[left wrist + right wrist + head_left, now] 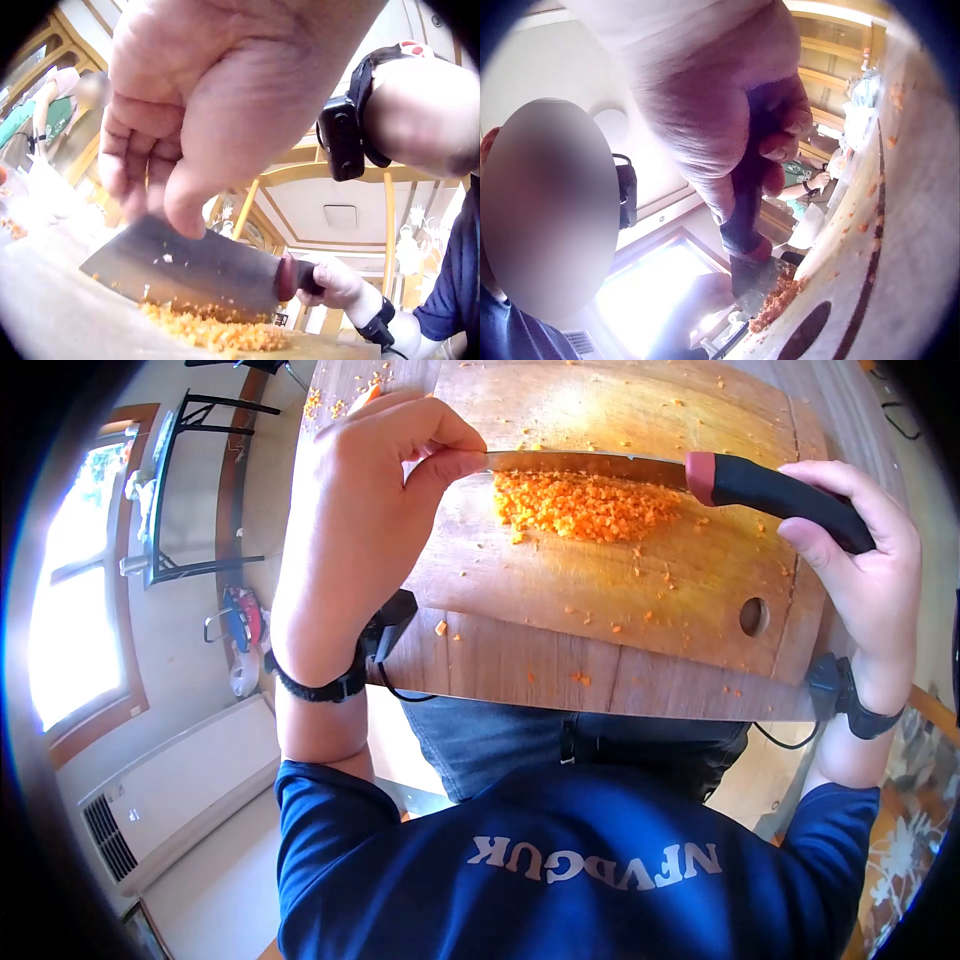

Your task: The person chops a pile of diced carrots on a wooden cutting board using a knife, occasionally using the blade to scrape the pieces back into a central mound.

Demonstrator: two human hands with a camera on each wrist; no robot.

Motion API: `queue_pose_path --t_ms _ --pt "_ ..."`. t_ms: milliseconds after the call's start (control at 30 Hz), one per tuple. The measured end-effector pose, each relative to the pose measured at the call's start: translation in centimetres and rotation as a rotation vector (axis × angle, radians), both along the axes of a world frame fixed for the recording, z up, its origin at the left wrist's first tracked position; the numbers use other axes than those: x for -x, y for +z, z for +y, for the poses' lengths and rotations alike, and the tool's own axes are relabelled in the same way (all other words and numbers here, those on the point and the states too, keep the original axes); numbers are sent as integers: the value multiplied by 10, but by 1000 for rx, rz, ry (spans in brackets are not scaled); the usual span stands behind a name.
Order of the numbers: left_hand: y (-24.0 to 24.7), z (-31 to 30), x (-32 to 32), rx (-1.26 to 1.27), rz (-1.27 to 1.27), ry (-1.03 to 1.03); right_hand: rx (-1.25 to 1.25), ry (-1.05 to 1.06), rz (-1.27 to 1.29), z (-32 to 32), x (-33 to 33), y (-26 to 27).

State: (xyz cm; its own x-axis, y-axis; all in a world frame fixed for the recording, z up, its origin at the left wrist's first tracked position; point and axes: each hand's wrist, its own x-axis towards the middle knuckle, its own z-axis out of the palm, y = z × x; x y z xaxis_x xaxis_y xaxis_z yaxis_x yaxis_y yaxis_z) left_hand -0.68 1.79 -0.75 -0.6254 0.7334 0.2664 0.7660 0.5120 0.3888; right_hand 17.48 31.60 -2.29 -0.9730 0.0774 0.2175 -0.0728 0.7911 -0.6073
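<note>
A broad-bladed cleaver (187,259) with a black and red handle (770,490) stands on edge behind a pile of finely chopped orange bits (585,507), which look like carrot. My right hand (868,550) grips the handle, its fingers wrapped round it in the right wrist view. At the blade's other end, my left hand (375,510) pinches the top corner between thumb and fingers. Small scraps cling to the blade's face. Under the pile lies a wooden cutting board (560,595) with an oval hole near its right corner.
Loose orange crumbs are scattered over the board and the wooden table (490,655). A larger orange piece (372,393) lies beyond my left hand. In the left wrist view another person (52,112) is at the far left. A black rack (205,565) stands by the window.
</note>
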Motion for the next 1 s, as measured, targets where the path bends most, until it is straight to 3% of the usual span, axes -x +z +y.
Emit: queue_pose_path --t_ms 333,400,933,1000 --pt "-3 -4 5 2 -10 -23 134 -12 41 -1 -5 -4" --pt "-3 -6 6 -14 -67 -38 0 134 238 5 -1 -7" --pt "-7 -14 11 -6 -22 -24 176 55 168 7 -1 -12" --pt "-9 -14 12 -34 -25 -26 139 80 67 9 0 -9"
